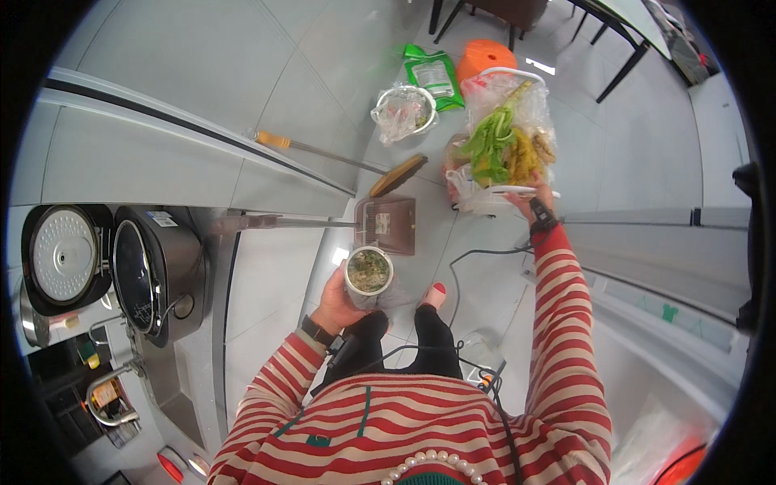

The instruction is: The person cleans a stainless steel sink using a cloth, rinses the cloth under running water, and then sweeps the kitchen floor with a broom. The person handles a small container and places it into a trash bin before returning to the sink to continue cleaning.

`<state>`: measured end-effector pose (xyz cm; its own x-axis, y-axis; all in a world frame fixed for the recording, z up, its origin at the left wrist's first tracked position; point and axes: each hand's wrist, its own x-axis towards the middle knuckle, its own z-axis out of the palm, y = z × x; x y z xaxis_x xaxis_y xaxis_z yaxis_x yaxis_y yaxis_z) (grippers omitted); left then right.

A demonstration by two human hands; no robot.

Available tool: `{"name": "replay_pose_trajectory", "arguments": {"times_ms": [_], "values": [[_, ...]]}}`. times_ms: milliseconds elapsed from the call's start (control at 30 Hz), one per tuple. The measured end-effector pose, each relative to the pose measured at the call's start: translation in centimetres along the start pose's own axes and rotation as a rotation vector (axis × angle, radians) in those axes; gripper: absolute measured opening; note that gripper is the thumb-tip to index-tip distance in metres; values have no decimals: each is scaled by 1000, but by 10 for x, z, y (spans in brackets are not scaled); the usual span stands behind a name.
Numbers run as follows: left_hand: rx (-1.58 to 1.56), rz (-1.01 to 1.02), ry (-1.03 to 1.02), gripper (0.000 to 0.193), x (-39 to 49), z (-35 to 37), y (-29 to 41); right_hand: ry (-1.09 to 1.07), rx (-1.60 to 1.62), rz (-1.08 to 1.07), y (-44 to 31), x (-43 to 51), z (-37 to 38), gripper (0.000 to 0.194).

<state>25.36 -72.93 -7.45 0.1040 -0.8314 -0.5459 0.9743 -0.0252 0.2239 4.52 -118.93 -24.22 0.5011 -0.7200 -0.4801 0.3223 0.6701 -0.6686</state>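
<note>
My left hand (339,302) is wrapped around a small white round tub (368,273), seen from above with a green and brown crumbly mass inside. A clear plastic bag (397,294) hangs beside the tub. To the right, my right hand (536,195) is at the near edge of a basket with a white rim (509,190). Its fingers reach towards yellowish produce (524,157); whether they grip anything is unclear. Leafy green vegetables (494,142) lie across the basket on clear plastic, and knobbly tan roots (544,147) lie at its right side.
A dustpan (397,233) and a wooden-headed broom (397,176) lie ahead. Beyond are a bag-lined white bin (418,100), a green packet (435,76) and an orange stool (485,56). A rice cooker (176,267) stands left by the sink (179,388). A black cable (456,273) hangs from my right wrist.
</note>
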Motion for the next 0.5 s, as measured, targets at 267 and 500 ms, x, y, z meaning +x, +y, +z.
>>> {"name": "replay_pose_trajectory", "arguments": {"times_ms": [267, 500], "values": [[-47, -85, -86, 64, 12, -48, 12, 60, 117, -43, -17, -25, 26, 79], [-75, 10, -176, 50, 42, -58, 36, 650, -130, -272, 41, -145, 104, 55]]}}
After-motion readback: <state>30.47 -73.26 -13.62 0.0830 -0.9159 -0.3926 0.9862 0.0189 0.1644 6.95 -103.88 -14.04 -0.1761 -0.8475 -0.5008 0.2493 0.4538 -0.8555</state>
